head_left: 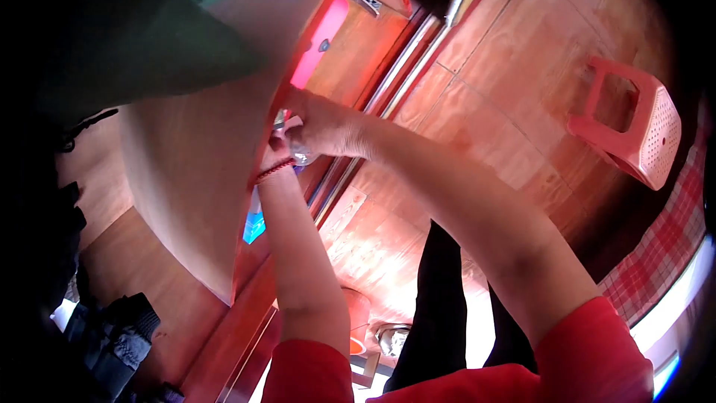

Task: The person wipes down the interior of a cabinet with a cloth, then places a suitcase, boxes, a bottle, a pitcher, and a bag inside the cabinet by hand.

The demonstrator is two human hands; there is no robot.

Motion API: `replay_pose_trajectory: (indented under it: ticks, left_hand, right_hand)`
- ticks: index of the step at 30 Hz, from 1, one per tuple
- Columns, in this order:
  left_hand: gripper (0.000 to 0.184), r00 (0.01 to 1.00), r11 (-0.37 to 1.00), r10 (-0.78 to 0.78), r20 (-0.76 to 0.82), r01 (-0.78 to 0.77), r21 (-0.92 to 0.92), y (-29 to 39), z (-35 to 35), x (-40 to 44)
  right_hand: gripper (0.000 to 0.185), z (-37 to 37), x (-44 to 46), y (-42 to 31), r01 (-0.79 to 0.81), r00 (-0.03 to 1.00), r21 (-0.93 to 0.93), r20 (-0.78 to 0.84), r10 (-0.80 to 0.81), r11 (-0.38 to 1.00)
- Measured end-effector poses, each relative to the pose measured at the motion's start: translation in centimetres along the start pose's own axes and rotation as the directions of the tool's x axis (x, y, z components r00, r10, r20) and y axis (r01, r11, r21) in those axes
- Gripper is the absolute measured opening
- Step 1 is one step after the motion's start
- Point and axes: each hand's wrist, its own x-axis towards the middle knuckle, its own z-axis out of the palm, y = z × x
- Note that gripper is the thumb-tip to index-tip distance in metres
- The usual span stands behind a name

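Both my hands reach in behind the red edge of a large brown panel (198, 157). My right hand (321, 128) has its fingers bent around a small clear, shiny item (301, 155) that I cannot make out. Close beside it, my left hand (274, 151) is mostly hidden by the panel edge and my right hand; a red braided band (276, 170) circles that wrist. Above my hands lies a bright pink object (321, 41) on a wooden surface. Below them, a blue item (254, 225) shows beside the panel.
A pink plastic stool (649, 130) lies on the wood-patterned floor (492, 97) at the right, near red checked cloth (660, 254). Metal rails (406, 67) run diagonally past my arms. An orange bucket (358, 321) stands low, and dark clothing (119, 339) is at the lower left.
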Motion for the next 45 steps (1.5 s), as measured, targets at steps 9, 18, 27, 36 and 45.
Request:
replay_pose_trajectory:
  ticks: [9,18,27,36,45]
  left_hand:
    - [0.041,0.989,0.992,-0.003,-0.147,0.022,0.123,-1.0,0.1,-1.0]
    - [0.054,0.965,0.992,-0.098,-0.242,0.114,0.052,-2.6,-1.2,-5.0]
    - [0.047,0.913,0.919,-0.392,-0.110,0.395,0.002,-7.9,-0.3,-17.1]
    - [0.013,0.368,0.396,-0.908,0.202,0.592,0.702,-17.0,-2.7,-38.4]
    - [0.008,-0.002,0.251,-0.965,0.262,-0.298,0.921,-10.4,4.1,-52.0]
  right_hand:
    - [0.060,-0.9,-10.4,1.9,-0.208,0.978,0.092,0.016,0.207,0.974]
    - [0.057,-4.5,-26.6,4.8,-0.320,0.914,0.476,-0.072,0.399,0.819]
    - [0.049,-7.0,-37.9,0.9,-0.281,0.854,0.460,-0.279,0.438,0.842]
    - [0.021,-7.1,-51.7,-5.0,-0.330,0.471,0.190,-0.816,0.335,0.925]
    - [0.022,6.2,-66.2,-8.7,0.236,-0.292,0.433,-0.822,0.488,0.870]
